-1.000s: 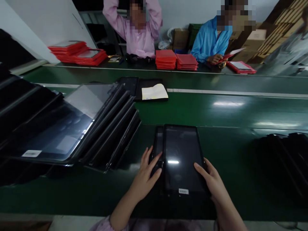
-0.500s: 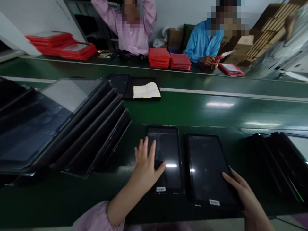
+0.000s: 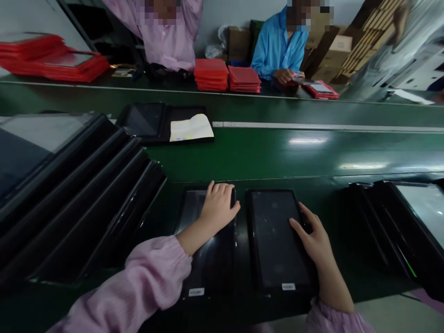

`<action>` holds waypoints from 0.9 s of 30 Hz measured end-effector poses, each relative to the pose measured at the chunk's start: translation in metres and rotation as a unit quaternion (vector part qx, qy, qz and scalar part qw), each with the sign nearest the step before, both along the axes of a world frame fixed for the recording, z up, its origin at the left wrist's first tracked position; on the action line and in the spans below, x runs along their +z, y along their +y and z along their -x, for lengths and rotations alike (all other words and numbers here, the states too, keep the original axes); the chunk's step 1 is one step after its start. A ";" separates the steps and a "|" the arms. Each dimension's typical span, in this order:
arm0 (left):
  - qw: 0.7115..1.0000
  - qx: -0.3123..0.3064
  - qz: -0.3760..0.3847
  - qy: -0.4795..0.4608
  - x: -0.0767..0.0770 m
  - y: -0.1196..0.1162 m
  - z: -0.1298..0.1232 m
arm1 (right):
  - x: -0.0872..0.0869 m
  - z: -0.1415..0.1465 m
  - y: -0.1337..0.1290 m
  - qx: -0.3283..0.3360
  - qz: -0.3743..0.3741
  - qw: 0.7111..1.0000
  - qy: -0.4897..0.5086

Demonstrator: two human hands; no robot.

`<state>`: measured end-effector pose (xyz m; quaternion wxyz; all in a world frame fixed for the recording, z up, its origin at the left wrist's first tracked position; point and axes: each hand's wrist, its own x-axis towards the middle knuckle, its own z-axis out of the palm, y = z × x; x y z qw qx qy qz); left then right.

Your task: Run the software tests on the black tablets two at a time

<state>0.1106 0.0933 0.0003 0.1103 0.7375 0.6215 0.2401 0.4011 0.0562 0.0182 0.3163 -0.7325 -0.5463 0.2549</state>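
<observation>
Left hand (image 3: 218,208) curls over the far corner of one black tablet (image 3: 211,266), right hand (image 3: 314,238) spreads on a second black tablet (image 3: 274,236), both lying lengthwise away across the green conveyor belt (image 3: 277,155)!

Factory assembly line: green conveyor belt (image 3: 298,152), black tablets (image 3: 277,238), blue-smocked worker (image 3: 277,46), stacked cartons (image 3: 335,60).

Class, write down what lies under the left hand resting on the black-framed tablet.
The left hand rests on the dark glass screen of a black-framed tablet, which lies on the green conveyor belt. The palm hides that part of the screen.
</observation>
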 end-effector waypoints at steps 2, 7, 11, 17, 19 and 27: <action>1.000 -0.005 -0.004 0.004 -0.002 -0.011 0.014 | -0.001 0.003 -0.002 0.000 -0.006 1.000 0.001; 1.000 0.007 -0.003 0.015 -0.003 -0.024 0.036 | -0.009 0.030 -0.007 -0.026 -0.039 0.999 -0.002; 0.999 0.010 0.003 0.039 -0.002 -0.025 0.035 | -0.018 0.045 -0.003 -0.006 -0.056 0.998 -0.006; 0.997 0.028 0.005 0.065 -0.002 -0.023 0.031 | -0.021 0.042 0.005 0.034 -0.043 0.998 -0.011; 0.997 0.034 0.007 0.068 -0.002 -0.021 0.031 | -0.020 0.042 0.009 0.051 -0.036 0.998 -0.015; 0.997 0.051 0.008 0.057 -0.001 -0.018 0.033 | -0.015 0.046 0.020 0.109 -0.048 0.992 -0.046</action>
